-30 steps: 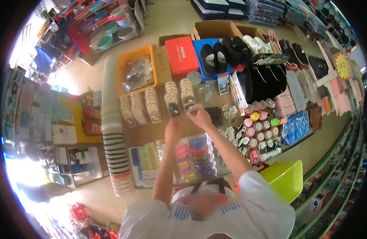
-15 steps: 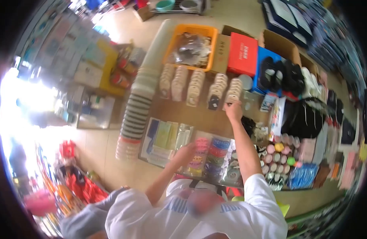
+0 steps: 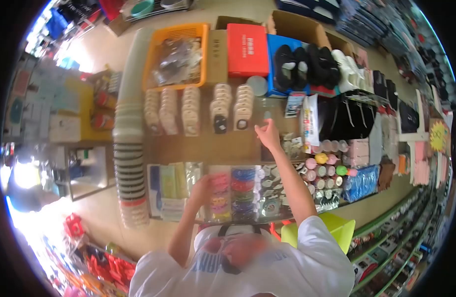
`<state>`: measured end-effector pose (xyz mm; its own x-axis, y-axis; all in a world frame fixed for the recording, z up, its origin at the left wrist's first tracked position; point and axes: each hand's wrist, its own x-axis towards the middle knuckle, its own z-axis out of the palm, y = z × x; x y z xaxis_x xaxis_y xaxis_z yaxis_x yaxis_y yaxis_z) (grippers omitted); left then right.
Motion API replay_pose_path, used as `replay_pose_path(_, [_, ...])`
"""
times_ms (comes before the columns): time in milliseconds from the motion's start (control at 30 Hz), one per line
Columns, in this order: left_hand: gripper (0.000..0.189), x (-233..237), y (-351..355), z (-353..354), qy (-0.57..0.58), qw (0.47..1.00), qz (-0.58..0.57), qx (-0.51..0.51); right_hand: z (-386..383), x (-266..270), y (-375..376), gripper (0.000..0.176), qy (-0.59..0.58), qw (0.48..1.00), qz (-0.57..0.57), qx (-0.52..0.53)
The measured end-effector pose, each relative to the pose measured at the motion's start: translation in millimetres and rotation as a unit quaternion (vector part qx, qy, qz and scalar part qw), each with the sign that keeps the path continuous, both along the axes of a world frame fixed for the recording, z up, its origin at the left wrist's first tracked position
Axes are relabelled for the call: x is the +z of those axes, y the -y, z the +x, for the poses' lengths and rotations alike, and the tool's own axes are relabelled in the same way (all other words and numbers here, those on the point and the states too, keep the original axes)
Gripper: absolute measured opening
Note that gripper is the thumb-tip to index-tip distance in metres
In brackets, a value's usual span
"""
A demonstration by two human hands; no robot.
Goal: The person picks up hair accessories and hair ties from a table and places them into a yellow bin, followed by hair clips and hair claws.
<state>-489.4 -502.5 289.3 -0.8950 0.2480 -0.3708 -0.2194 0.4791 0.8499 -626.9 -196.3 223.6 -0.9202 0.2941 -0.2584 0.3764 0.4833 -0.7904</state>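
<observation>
My right hand (image 3: 269,135) is over the brown tabletop, just right of the rightmost overlapping row of beige cards (image 3: 244,101). Its thumb and index finger look apart, and I see nothing between them. A small black item (image 3: 242,123) sits on the near end of that row. Another dark item (image 3: 220,123) lies on the near end of the row to its left. My left hand (image 3: 202,190), smeared by motion, is beside the pink coiled bands (image 3: 218,181); its fingers cannot be made out. Blue coiled bands (image 3: 243,174) lie in the neighbouring column.
An orange basket (image 3: 204,54) of plastic bags, a red box (image 3: 247,49) and black shoes (image 3: 285,64) line the far side. A long stack of cups (image 3: 130,163) runs down the left. Small round jars (image 3: 321,171) and a blue plastic packet (image 3: 361,183) stand at right.
The view has swung, moving the table leftward in the frame. My right hand has left the near end of the rightmost card row and is now to its right. The left hand stays near the pink bands.
</observation>
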Motion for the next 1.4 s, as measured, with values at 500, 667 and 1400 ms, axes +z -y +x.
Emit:
replay_pose_path(500, [0.015,-63.0,18.8,18.3,-0.051,0.995,-0.078,0.022,-79.3,-49.3,-138.2,0.075,0.043,0.958,0.223,-0.177])
replay_pose_path(667, [0.016,-66.6,10.7,7.8,-0.025,0.997,-0.075,-0.007,-59.7,-9.0,-116.9,0.065,-0.003,0.966,0.197,-0.168])
replay_pose_path(1400, [0.022,-122.5,-374.3,-232.5,0.072,0.997,0.013,-0.040,346.7,64.8,-40.2,0.060,-0.055,0.904,-0.302,-0.296])
